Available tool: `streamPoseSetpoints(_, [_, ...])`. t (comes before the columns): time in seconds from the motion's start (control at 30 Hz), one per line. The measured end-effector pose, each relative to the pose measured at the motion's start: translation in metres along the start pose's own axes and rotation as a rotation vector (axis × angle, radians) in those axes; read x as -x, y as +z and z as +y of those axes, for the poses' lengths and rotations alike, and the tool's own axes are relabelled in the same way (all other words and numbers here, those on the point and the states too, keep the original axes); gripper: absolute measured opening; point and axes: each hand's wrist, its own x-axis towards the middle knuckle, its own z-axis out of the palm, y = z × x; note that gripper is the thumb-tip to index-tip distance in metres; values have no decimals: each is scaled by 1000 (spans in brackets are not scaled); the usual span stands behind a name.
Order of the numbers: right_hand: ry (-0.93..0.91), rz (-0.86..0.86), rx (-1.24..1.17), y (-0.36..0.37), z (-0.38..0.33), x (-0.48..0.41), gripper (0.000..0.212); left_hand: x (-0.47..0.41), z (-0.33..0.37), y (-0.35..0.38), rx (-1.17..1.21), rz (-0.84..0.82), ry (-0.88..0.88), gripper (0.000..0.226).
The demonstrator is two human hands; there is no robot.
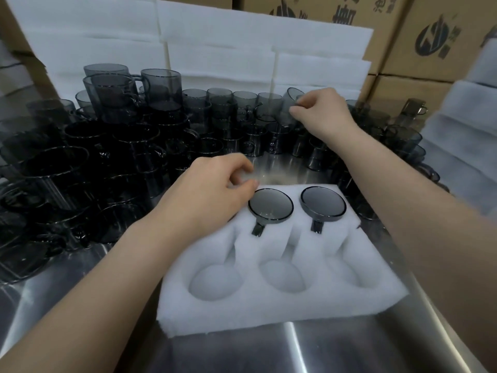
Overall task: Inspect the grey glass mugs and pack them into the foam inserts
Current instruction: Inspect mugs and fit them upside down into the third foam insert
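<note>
Foam insert (269, 316): far-left pocket hidden beneath left hand (215, 192), grasp unclear. Right hand (321, 114) grasps tilted, translucent smoke-grey mug (291, 100).

Soft overhead light, glare on steel table (309, 345), wide-angle edge distortion, slight blur

Left arm extends from near left toward centre. The left hand (212, 189) is palm-down with fingers (238, 163) curled and thumb tip against them; any held item is indistinct. Right arm reaches from near right to far centre-right. The right hand (322, 114), knuckles up, grips a tilted mug (289, 102).
</note>
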Motion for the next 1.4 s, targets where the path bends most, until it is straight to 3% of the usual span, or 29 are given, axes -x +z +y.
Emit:
streamPoseSetpoints(0.03, [-2, -21, -145, -4, -5, 12, 5, 0, -1, 1, 13, 12, 13, 29])
streamPoseSetpoints(0.13, [-79, -148, -423, -11, -22, 51, 9, -1, -3, 1, 132, 91, 34, 62])
streamPoseSetpoints(0.23, [-199, -316, -614, -10, -36, 81, 4, 0, -3, -2, 331, 119, 34, 76])
streamPoseSetpoints(0.33, [-259, -392, -635, -4, -39, 91, 40, -1, -5, -5, 416, 105, 65, 67])
streamPoseSetpoints(0.4, [-232, -459, -665, -1, -35, 91, 53, -2, -6, -6, 442, 93, 69, 68])
streamPoseSetpoints(0.57, [-225, -530, -806, 2, -26, 97, 32, -2, -2, -7, 397, 69, 70, 73])
streamPoseSetpoints(0.67, [-250, -508, -811, 5, -25, 97, 35, -3, -2, -7, 421, 88, 72, 74])
streamPoseSetpoints(0.9, [-298, -380, -659, 7, -27, 97, 38, -2, -2, -5, 450, 159, 95, 82])
streamPoseSetpoints(1.07, [-257, -297, -777, 7, -28, 97, 20, -2, -1, -4, 445, 155, 165, 76])
streamPoseSetpoints(1.2, [-145, -388, -932, 4, -24, 94, 22, -2, -1, -6, 503, 122, 171, 76])
streamPoseSetpoints(1.33, [-64, -615, -1096, -1, -19, 90, 15, -3, -2, -8, 556, 115, 183, 58])
streamPoseSetpoints(1.4, [-48, -717, -1162, -2, -16, 89, 27, -4, -3, -8, 583, 122, 168, 48])
